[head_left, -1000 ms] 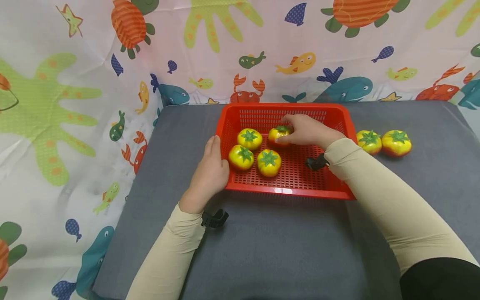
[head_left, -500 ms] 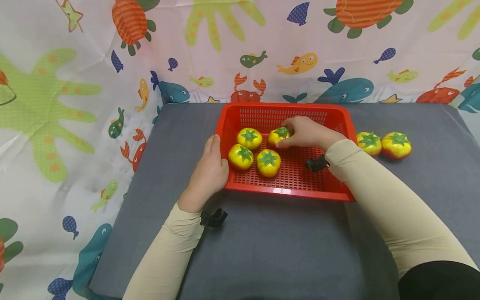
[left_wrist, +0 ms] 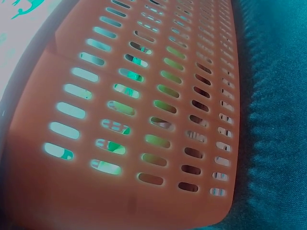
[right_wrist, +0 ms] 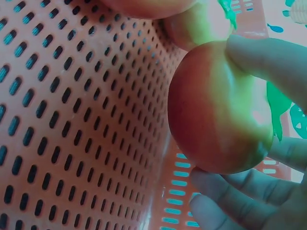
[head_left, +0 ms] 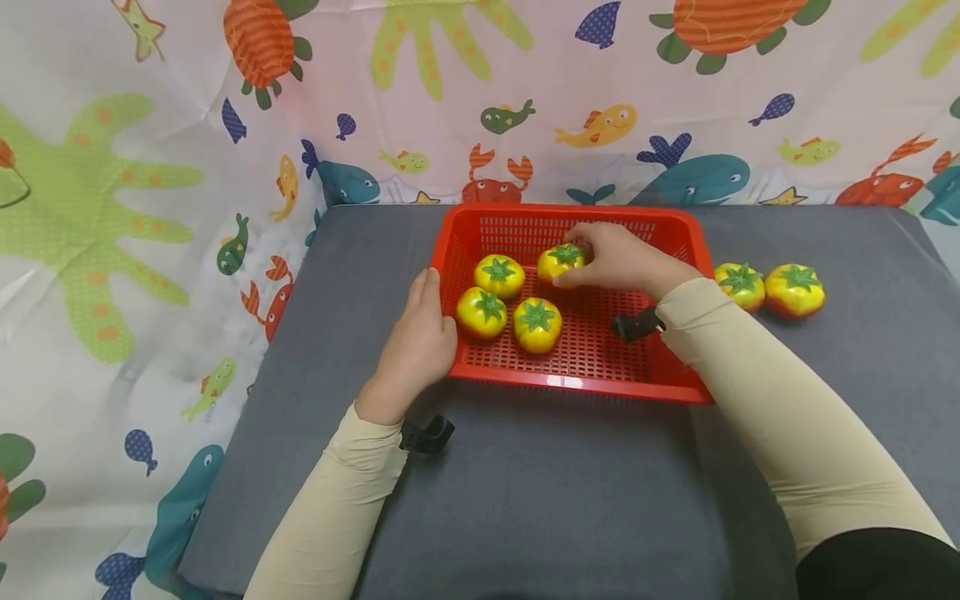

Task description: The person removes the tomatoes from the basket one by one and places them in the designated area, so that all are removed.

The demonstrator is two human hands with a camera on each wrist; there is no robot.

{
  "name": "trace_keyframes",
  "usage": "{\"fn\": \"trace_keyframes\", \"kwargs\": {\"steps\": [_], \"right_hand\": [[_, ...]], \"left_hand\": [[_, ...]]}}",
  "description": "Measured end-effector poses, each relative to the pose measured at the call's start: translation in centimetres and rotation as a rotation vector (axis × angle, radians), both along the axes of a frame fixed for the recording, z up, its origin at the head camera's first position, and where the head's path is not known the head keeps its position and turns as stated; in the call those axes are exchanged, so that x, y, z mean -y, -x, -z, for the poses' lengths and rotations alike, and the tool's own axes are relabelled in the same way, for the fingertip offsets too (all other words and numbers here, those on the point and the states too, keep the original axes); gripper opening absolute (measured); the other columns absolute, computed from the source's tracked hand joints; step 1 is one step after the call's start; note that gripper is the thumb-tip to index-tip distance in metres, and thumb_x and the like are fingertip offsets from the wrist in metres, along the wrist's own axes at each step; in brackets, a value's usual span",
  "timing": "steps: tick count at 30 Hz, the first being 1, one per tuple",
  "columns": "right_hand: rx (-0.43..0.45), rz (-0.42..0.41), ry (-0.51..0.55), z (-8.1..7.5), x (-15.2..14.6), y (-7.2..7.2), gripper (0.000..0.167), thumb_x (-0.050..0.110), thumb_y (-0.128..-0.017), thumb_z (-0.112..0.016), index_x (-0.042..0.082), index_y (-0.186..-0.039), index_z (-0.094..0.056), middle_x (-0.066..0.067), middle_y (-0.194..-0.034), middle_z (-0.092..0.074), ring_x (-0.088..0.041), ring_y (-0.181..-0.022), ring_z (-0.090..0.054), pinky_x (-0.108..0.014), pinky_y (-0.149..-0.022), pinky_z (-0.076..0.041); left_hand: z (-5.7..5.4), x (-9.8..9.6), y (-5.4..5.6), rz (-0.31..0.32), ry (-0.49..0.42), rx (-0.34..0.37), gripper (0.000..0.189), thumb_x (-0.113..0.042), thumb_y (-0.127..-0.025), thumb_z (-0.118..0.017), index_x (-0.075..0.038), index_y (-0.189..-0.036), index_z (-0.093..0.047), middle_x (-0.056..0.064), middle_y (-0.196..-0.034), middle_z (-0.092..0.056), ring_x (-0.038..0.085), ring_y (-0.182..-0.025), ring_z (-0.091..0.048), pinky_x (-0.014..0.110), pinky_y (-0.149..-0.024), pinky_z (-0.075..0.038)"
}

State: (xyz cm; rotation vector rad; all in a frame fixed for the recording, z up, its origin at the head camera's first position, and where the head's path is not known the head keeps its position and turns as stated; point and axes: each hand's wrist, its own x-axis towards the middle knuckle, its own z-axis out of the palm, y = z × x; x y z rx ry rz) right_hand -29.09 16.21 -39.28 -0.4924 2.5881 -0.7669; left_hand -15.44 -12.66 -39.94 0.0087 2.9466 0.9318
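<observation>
A red plastic basket (head_left: 577, 382) with slotted walls stands on the grey table. My right hand (head_left: 626, 262) reaches inside it and grips a yellow-and-red tomato (head_left: 557, 263) with a green leafy top. In the right wrist view the thumb lies on one side of this tomato (right_wrist: 216, 110) and the fingers (right_wrist: 240, 196) on the other, with the slotted floor beside it. Three more tomatoes sit in the basket's left half, one of them a front tomato (head_left: 537, 327). My left hand (head_left: 416, 342) rests with straight fingers against the basket's left end.
Just right of the basket, two tomatoes (head_left: 793, 292) lie side by side on the table (head_left: 570, 492). A curtain (head_left: 450, 75) printed with sea animals hangs behind the table and along its left side.
My right hand and the tomato in it have shifted slightly up in the head view over the last half second. The left hand stays at the basket's left end.
</observation>
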Motion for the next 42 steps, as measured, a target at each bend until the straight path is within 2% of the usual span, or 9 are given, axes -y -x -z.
{"fn": "trace_keyframes", "kwargs": {"steps": [8,22,28,42], "right_hand": [[0.001,0.017,0.029,-0.9,-0.4,-0.2,0.082,0.054,-0.088,-0.079,0.008,-0.150,-0.051,-0.014,-0.140,-0.059,-0.031,-0.121,-0.057,-0.052,-0.104,-0.053],[-0.052,0.020,0.050,-1.4,-0.9,-1.2,0.079,0.052,-0.091,-0.076,0.007,-0.150,-0.051,-0.014,-0.135,-0.060,-0.031,-0.115,-0.057,-0.048,-0.098,-0.056],[-0.055,0.045,0.051,-1.6,-1.3,-1.6,0.082,0.053,-0.091,-0.076,0.007,-0.153,-0.048,-0.014,-0.135,-0.058,-0.031,-0.115,-0.055,-0.048,-0.097,-0.056],[-0.134,0.031,0.059,-3.9,-1.7,-3.3,0.079,0.053,-0.090,-0.076,0.007,-0.150,-0.052,-0.013,-0.125,-0.060,-0.029,-0.108,-0.055,-0.043,-0.087,-0.055]], "left_hand": [[-0.1,0.0,0.0,0.002,0.000,-0.003,0.074,-0.013,-0.102,-0.050,0.000,-0.167,-0.016,0.015,-0.174,-0.017,0.037,-0.147,-0.043,0.057,-0.115,-0.042],[0.1,-0.1,-0.1,-0.004,0.000,-0.003,0.075,-0.014,-0.102,-0.051,-0.002,-0.167,-0.016,0.014,-0.173,-0.018,0.038,-0.142,-0.049,0.057,-0.112,-0.045],[0.0,-0.2,-0.1,-0.002,0.011,0.001,0.076,-0.014,-0.102,-0.053,-0.001,-0.167,-0.016,0.015,-0.173,-0.018,0.038,-0.141,-0.050,0.057,-0.109,-0.047],[0.0,-0.1,-0.1,0.003,0.023,-0.010,0.074,-0.014,-0.102,-0.051,-0.001,-0.167,-0.018,0.015,-0.172,-0.020,0.040,-0.135,-0.054,0.058,-0.107,-0.050]]}}
